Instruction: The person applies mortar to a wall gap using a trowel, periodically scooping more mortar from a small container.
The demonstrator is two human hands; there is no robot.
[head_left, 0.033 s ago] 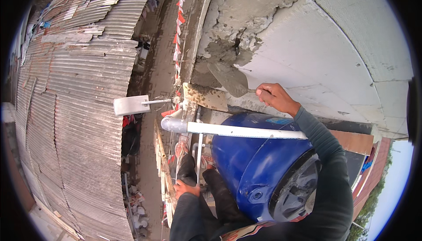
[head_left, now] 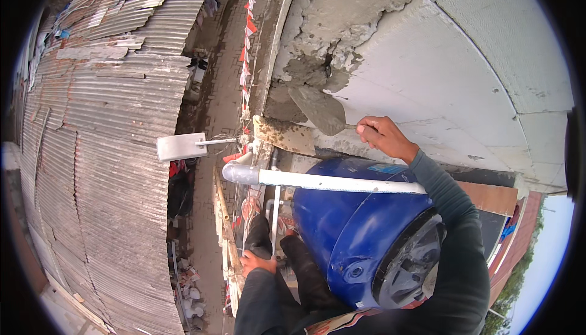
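Observation:
My right hand (head_left: 384, 136) is closed round the handle of a pointed trowel (head_left: 320, 112). Grey mortar coats its blade, which points up and left over a patch of wet mortar (head_left: 284, 103) on the wall ledge. Just below the blade lies a pale board (head_left: 287, 135) spattered with mortar. Lower down, my left hand (head_left: 259, 264) is curled beside my leg, at the lower end of a thin white pipe (head_left: 276, 219). What its fingers grip is hidden.
A big blue water tank (head_left: 354, 225) stands beneath my right arm, with a thick white pipe (head_left: 336, 182) crossing above it. Bamboo poles (head_left: 227, 231) and a lamp (head_left: 182, 146) are at the left, over an alley (head_left: 213, 103). Rusty corrugated roofing (head_left: 110, 152) lies beyond.

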